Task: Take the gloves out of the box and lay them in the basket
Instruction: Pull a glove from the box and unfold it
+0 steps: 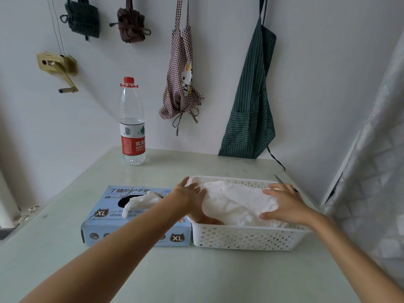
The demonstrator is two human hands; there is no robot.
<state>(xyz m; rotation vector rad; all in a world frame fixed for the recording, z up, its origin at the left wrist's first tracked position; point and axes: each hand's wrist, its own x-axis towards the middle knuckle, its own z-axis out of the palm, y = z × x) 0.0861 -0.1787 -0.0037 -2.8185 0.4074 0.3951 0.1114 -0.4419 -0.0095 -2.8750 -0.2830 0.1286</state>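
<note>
I press both hands flat, fingers spread, my left hand (192, 196) and right hand (284, 204), on the white gloves (236, 200) to settle them in the white perforated plastic basket (244, 237); another glove (140, 202) pokes from the blue cardboard box (135, 232).

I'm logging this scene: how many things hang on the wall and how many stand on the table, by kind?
Hanging aprons: 2, checked, green striped
Folded umbrellas: 2
Clear plastic bottle: 1
Blue glove box: 1
White perforated basket: 1
Total: 7

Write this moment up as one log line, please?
left hand: flat on gloves | right hand: flat on gloves | basket: holds pile | box: glove sticking out
</note>
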